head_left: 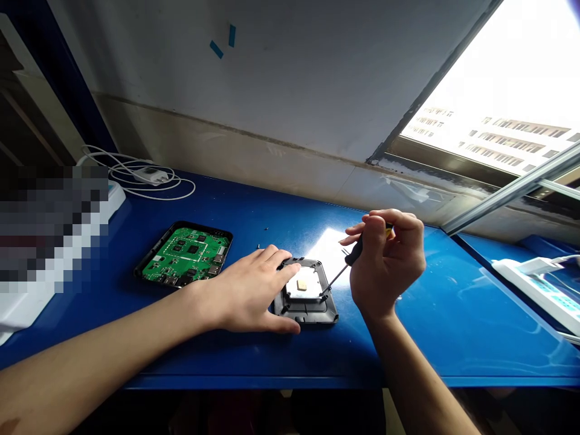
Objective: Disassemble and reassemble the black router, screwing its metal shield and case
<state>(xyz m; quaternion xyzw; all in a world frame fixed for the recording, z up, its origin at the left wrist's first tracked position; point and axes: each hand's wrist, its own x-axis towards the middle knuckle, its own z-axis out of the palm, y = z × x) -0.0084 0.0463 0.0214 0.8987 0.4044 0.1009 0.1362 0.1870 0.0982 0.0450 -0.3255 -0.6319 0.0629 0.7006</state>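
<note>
A black plastic housing half (312,311) lies on the blue table, with a pale metal plate (312,292) inside it and a small tan pad (302,284) on the plate. My left hand (249,290) spans the housing's left side. Its fingers reach the far side and plate, and the thumb lies at the near edge, steadying the housing. My right hand (389,266) is closed around the black and yellow handle of a screwdriver (336,278). The shaft slants down left, its tip at the plate's right near corner. Whether a screw sits under the tip is too small to tell.
Left of the housing lies another black shell holding a green circuit board (193,249). Two tiny screws rest behind; one screw (266,229) is farther back. A coiled white cable with an adapter (151,176) lies back left. A white power strip (539,293) stands at right.
</note>
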